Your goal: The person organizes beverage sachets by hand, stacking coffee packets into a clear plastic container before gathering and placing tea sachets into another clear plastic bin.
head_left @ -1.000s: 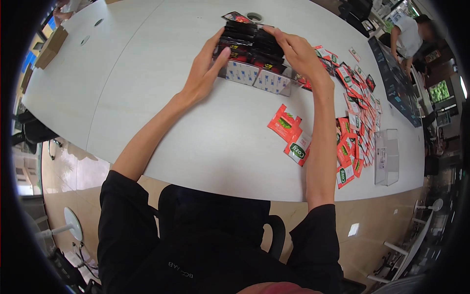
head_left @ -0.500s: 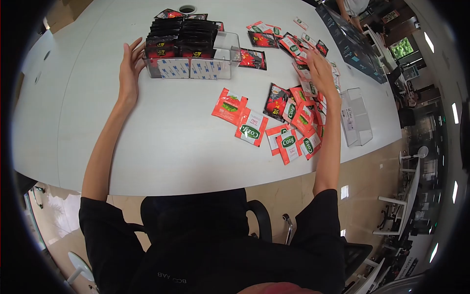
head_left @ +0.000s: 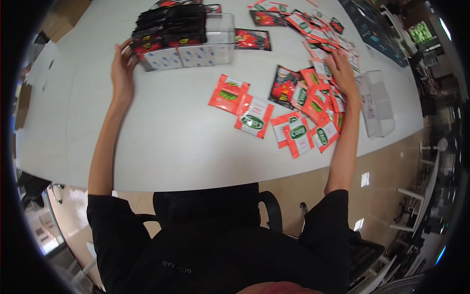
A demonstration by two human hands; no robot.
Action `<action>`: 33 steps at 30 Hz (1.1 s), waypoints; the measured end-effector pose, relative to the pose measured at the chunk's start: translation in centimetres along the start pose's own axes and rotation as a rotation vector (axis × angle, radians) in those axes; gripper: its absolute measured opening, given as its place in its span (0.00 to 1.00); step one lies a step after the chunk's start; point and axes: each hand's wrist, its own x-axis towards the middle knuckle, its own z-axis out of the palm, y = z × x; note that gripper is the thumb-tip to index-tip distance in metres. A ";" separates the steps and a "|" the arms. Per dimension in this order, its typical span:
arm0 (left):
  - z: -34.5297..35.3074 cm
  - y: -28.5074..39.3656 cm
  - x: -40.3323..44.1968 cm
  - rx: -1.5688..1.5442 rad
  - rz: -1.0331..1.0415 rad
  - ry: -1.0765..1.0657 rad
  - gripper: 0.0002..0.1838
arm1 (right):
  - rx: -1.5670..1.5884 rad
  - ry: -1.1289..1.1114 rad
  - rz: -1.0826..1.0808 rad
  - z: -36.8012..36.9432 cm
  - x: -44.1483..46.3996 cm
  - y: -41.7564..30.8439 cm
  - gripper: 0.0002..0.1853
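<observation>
Sachets (head_left: 313, 105), mostly red, lie in a loose heap under and around the right grip (head_left: 344, 73), whose fingers bend down onto them, perhaps because the overlap makes single edges easier to feel than see; whether it has one pinched, I cannot tell. The left grip (head_left: 121, 73) is half open, fingers curved against the near end of the box (head_left: 220, 39) just to its right and not wrapped round it, probably to steady it. Black sachets (head_left: 171, 29) pack the box's end nearest this grip in two tilted rows, likely kept up by leaning on one another. Two red sachets (head_left: 228, 93) lie flat on the worktop (head_left: 161, 137) between the grips. Just right of the right grip, a second box (head_left: 377, 105) sits beside the heap, apparently out of its way.
</observation>
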 end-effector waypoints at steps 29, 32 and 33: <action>0.0 0.0 -0.1 0.110 0.032 -0.029 0.32 | 0.452 0.651 0.034 -4.8 -1.2 -3.5 0.11; 0.3 0.4 -0.4 0.120 0.030 -0.010 0.33 | 0.468 0.666 0.016 -4.8 -1.2 -4.1 0.11; 0.4 0.3 -0.4 0.119 0.030 -0.011 0.33 | 0.479 0.677 0.019 -4.9 -1.2 -4.4 0.10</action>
